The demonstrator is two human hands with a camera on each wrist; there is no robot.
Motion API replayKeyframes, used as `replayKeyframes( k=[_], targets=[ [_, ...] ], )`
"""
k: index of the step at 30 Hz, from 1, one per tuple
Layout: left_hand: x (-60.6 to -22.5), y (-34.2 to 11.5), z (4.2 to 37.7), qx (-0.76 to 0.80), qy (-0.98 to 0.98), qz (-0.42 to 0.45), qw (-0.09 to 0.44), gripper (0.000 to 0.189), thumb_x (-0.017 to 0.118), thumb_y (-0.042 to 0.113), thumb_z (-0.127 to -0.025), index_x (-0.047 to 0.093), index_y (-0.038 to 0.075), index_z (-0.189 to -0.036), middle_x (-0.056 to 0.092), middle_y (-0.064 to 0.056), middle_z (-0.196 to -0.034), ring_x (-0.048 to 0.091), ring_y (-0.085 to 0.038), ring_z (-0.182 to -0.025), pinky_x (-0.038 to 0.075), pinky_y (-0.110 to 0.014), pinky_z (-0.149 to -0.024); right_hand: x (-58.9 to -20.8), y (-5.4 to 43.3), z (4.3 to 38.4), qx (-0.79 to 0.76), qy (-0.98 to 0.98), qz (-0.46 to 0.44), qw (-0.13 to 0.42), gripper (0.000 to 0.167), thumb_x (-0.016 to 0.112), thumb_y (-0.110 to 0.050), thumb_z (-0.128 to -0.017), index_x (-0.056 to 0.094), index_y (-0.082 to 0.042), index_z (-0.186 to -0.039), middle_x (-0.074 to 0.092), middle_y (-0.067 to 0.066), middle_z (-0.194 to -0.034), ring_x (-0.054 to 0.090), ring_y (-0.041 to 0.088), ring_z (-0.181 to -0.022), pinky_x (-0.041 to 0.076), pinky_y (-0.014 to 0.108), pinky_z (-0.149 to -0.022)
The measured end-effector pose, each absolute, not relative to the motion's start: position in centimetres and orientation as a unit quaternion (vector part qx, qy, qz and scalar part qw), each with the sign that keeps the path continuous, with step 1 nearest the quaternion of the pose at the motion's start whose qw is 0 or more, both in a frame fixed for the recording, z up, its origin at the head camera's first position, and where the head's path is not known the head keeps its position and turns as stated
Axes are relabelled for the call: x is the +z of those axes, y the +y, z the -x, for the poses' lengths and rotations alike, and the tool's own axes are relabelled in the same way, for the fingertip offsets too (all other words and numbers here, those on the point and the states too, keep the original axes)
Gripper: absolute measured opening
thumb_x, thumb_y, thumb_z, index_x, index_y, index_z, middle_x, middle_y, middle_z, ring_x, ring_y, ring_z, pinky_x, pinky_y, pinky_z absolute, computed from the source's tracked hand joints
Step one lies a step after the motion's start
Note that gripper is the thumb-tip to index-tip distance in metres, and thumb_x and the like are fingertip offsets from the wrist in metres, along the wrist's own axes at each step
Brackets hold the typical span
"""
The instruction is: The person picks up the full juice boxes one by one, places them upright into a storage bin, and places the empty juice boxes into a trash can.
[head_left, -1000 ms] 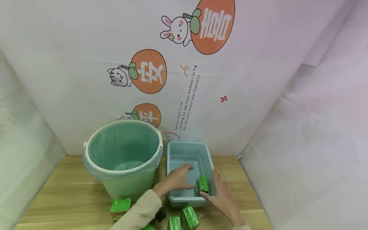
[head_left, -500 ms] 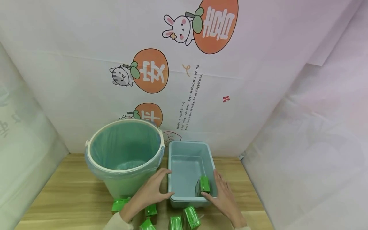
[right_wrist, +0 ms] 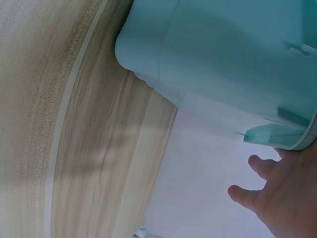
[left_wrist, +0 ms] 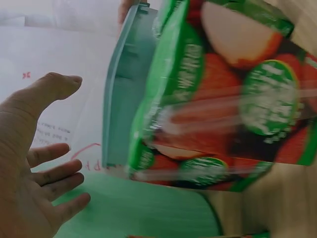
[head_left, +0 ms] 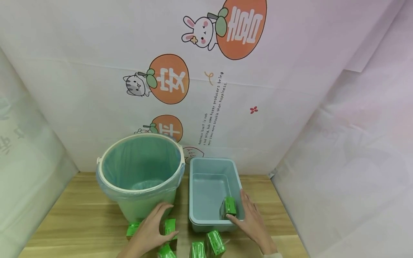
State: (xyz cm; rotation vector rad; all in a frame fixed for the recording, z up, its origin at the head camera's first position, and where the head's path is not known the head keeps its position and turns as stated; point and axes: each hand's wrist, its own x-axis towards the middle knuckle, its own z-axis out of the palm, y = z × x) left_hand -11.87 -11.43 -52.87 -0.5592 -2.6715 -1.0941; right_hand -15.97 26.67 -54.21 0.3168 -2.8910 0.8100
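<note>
My left hand (head_left: 150,229) hovers near the front of the table, thumb and fingers spread. Just to its right, a green carton (head_left: 170,225) stands in the head view. Close up in the left wrist view, a carton (left_wrist: 223,99) shows red fruit pictures and a green side, apart from the left hand (left_wrist: 29,168). My right hand (head_left: 253,224) rests at the front right corner of a blue plastic bin (head_left: 191,193), fingers outside the rim and thumb over it. That thumb lies close to a green carton (head_left: 230,205) inside; whether they touch is unclear.
Left of the bin stands a tall green bucket (head_left: 142,200) lined with a bag. More green cartons lie in front: one carton (head_left: 216,242) before the bin, another carton (head_left: 198,249) beside it, a third (head_left: 166,251) nearer me. White sheets enclose the wooden table (head_left: 74,218).
My left hand has withdrawn from over the bin, down and left, to beside the front cartons. The right hand stays at the bin's corner, and the carton inside has not moved.
</note>
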Motion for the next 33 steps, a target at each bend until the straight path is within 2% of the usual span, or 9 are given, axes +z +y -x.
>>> replayKeyframes(
  k=[10,14,21,27,33],
  targets=[
    [-55.3,-12.2,10.8,-0.377,-0.912,0.134,0.084,0.084,0.096,0.044,-0.074,0.059,0.012,-0.142,0.057,-0.012,-0.143,0.063,-0.034,-0.122,0.058,-0.052,-0.090,-54.2,26.7,15.9,0.269,-0.956,-0.102,0.065,0.108,0.072,-0.059,-0.094,0.017,-0.003,-0.169,0.021,0.022,-0.172,0.021,0.043,-0.157,0.012,0.067,-0.124],
    [-56.0,-12.3,10.7,-0.367,-0.917,0.131,0.081,0.086,0.096,0.045,-0.074,0.059,0.009,-0.143,0.059,-0.010,-0.139,0.064,-0.035,-0.120,0.058,-0.054,-0.091,-54.2,26.8,15.9,0.268,-0.956,-0.103,0.067,0.108,0.072,-0.060,-0.094,0.018,-0.004,-0.169,0.021,0.021,-0.172,0.022,0.044,-0.157,0.014,0.067,-0.124],
    [-56.6,-12.8,10.5,-0.365,-0.917,0.134,0.087,0.076,0.096,0.045,-0.075,0.064,0.011,-0.134,0.062,-0.004,-0.130,0.065,-0.031,-0.116,0.058,-0.052,-0.091,-54.2,26.7,15.8,0.265,-0.956,-0.104,0.069,0.108,0.072,-0.060,-0.094,0.018,-0.004,-0.169,0.021,0.020,-0.172,0.022,0.043,-0.157,0.014,0.067,-0.124],
    [-57.3,-13.4,10.4,-0.353,-0.910,0.162,0.142,0.062,0.097,0.042,-0.073,0.070,0.016,-0.122,0.063,0.006,-0.120,0.065,-0.023,-0.108,0.059,-0.046,-0.087,-54.2,26.6,15.8,0.265,-0.955,-0.107,0.077,0.107,0.072,-0.060,-0.094,0.018,-0.004,-0.169,0.021,0.019,-0.172,0.023,0.043,-0.157,0.015,0.067,-0.123],
    [-58.4,-14.5,10.2,-0.335,-0.892,0.190,0.236,0.066,0.104,0.030,-0.062,0.072,0.012,-0.117,0.065,0.002,-0.114,0.064,-0.021,-0.101,0.059,-0.042,-0.079,-54.2,26.6,15.8,0.269,-0.955,-0.105,0.072,0.108,0.072,-0.060,-0.094,0.018,-0.005,-0.169,0.021,0.019,-0.172,0.023,0.043,-0.157,0.014,0.068,-0.123]
  ],
)
